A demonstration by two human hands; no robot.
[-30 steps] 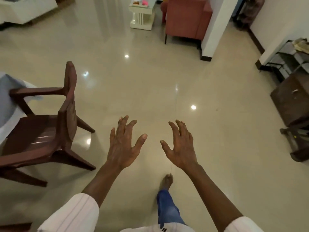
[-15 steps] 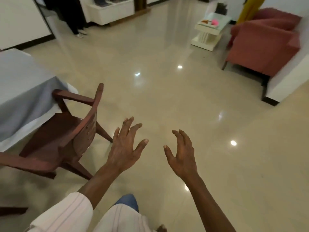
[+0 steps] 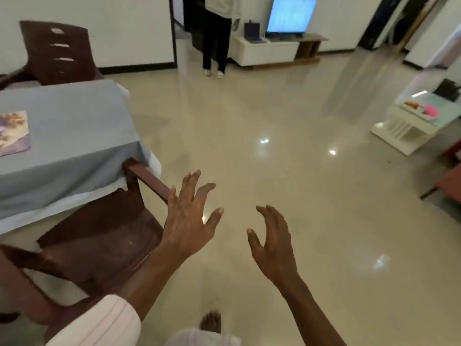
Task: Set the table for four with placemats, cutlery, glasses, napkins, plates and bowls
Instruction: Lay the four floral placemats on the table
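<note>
Brown plastic armchair (image 3: 99,245) sits just beside my left hand (image 3: 188,221), so I judge a knock, or a stubbed bare foot (image 3: 210,322), likely if I turn in carelessly. That hand and my right hand (image 3: 272,243) are spread, holding nothing (odd for table-setting). One floral purple placemat (image 3: 13,132) lies on the blue-grey clothed table (image 3: 74,146), unseen half a second ago.

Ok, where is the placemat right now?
In the head view, the placemat lies flat on the blue-grey tablecloth at the far left, partly cut off by the frame edge, beyond the brown chair beside the left hand.
</note>
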